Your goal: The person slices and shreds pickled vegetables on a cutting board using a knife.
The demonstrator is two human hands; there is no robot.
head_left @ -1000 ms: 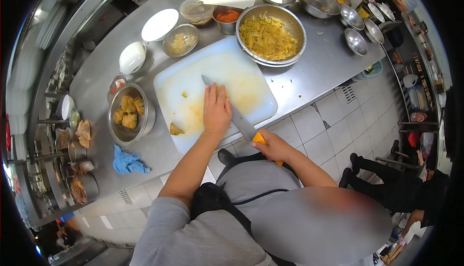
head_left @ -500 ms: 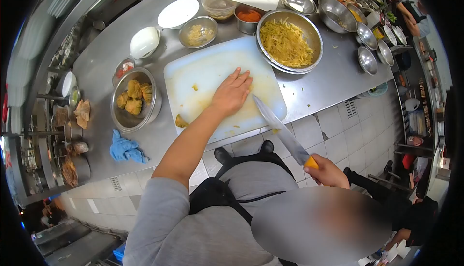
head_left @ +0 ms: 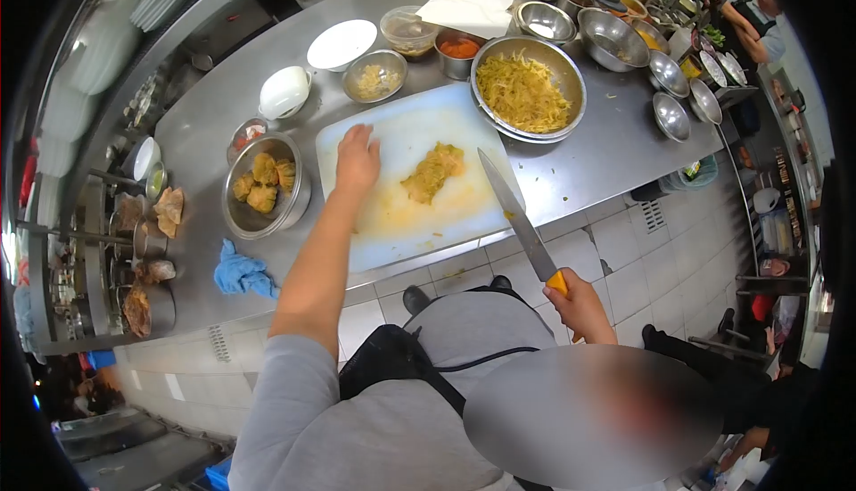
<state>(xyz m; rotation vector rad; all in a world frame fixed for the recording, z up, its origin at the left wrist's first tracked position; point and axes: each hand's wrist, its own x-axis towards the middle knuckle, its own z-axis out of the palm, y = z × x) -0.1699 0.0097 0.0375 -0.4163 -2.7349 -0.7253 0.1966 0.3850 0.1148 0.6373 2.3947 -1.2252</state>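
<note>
- In the head view, I see the right hand [head_left: 582, 305] with its fingers clamped around the yellow handle of the knife [head_left: 519, 216]; the blade points away from the body, its tip over the board's right side, probably to keep the edge clear of the other hand.
- The left hand [head_left: 358, 159] is over the board's left side, apart from the food; its fingers look loosely bent, but blur means I cannot tell whether they hold anything.
- Between the hands, the yellow-green heap [head_left: 434, 173] lies on the white cutting board [head_left: 399, 116], near its middle, I judge for room around it.
- Yellow-brown lumps [head_left: 264, 170] sit in a steel bowl left of the board, and yellow shreds [head_left: 523, 91] fill another beyond its right corner, both seemingly placed within easy reach.
</note>
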